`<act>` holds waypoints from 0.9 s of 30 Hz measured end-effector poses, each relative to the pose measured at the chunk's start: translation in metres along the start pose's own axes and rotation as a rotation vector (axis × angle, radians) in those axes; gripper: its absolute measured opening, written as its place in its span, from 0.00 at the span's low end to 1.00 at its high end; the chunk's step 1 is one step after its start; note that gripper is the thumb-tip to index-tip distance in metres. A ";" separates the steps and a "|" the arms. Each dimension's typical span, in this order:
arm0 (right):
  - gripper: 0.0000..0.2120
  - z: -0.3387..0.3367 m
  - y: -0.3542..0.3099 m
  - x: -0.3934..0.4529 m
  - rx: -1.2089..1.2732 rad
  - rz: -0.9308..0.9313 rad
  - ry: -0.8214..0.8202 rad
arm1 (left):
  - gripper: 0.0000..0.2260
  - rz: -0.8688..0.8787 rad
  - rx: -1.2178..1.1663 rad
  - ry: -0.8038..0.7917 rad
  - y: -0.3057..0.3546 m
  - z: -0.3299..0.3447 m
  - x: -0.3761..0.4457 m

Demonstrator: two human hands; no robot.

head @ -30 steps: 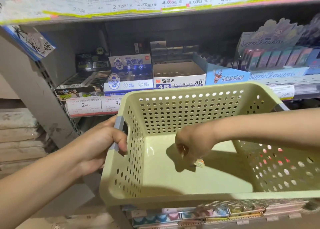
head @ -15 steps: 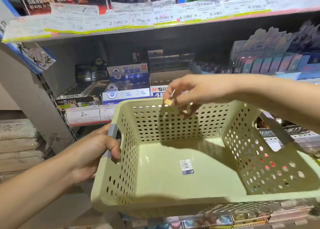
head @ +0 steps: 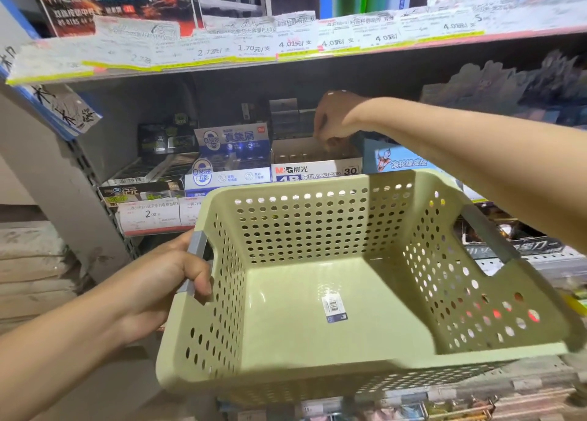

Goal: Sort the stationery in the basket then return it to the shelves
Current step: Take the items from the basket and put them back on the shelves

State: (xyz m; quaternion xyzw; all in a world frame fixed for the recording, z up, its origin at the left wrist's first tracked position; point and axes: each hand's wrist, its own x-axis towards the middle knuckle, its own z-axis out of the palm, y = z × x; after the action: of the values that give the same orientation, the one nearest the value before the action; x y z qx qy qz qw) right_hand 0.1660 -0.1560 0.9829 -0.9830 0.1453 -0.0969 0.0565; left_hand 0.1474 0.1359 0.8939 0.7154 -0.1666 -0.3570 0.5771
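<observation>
The left hand gripped the grey handle of the basket, fingers curled round it, at 9 o'clock of the basket. The basket floor carried only a barcode sticker; no stationery was visible in it. The right hand reached past the far rim at 12 o'clock and hung over the open eraser box on the shelf. Its fingers pointed down into the box and appeared bunched, as if pinching a small item, but the item itself could not be seen, so whether it was held or already released could not be told. The box lay directly below the right hand, just beyond the basket's far wall, with its long axis running 9 to 3 o'clock along the shelf front. The right hand was the nearer by far; the left hand was well apart from the box and occupied. Judged from this, the sorting was near its end, and the coming move turned on a straight drop or withdrawal along the vertical over the box.
</observation>
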 end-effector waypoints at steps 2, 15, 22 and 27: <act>0.09 0.007 0.000 0.003 -0.040 0.012 -0.028 | 0.29 -0.006 0.000 0.009 0.000 0.001 0.000; 0.17 0.028 -0.003 0.007 -0.182 0.085 0.038 | 0.29 -0.002 -0.010 -0.007 -0.001 0.003 0.004; 0.16 0.030 -0.006 0.006 -0.180 0.087 -0.008 | 0.29 0.004 -0.016 -0.029 -0.002 0.003 0.004; 0.16 0.024 -0.008 0.004 -0.110 0.096 -0.114 | 0.30 0.003 -0.010 -0.023 -0.003 0.001 0.003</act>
State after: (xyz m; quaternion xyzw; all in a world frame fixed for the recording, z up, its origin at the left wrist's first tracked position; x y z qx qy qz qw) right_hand 0.1774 -0.1478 0.9609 -0.9805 0.1937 -0.0300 0.0153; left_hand 0.1480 0.1338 0.8898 0.7082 -0.1725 -0.3650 0.5792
